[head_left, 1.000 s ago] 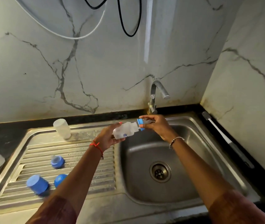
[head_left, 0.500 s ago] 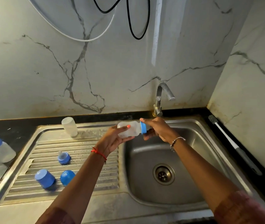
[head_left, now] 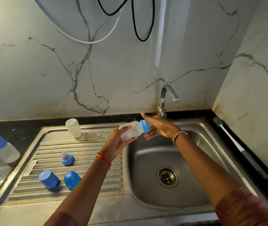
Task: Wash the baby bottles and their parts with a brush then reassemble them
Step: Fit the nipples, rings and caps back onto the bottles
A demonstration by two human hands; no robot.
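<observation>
The main risk is the bottle (head_left: 130, 130) slipping. It lies almost level above the edge between the drainboard (head_left: 84, 147) and the sink (head_left: 195, 126), and wet plastic would likely turn in the palm if the blue collar (head_left: 144, 126) is twisted hard. A drop would land it in the basin or among the washed parts. A collar started crooked could cross-thread and leak later. The teat cannot be seen, as the right palm hides that end, so whether it sits straight in the collar cannot be told.

The left grip (head_left: 118, 144) is narrow and holds the bottle's body, with fingers curled under it and the thumb over the top. The right grip (head_left: 161, 128) is wide. Its fingers are straight and spread, with the thumb above the collar and the fingers below, touching it rather than clasping. That seems too loose to tighten anything, so it would need to close first.

On the drainboard stand 1 upturned bottle body (head_left: 73, 128), 1 teat ring (head_left: 67, 159) and 2 caps (head_left: 49, 179). A capped bottle (head_left: 2, 147) lies on the worktop (head_left: 15, 129) at left, and the brush (head_left: 237, 144) lies right of the sink. No water is seen at the tap (head_left: 164, 98).
</observation>
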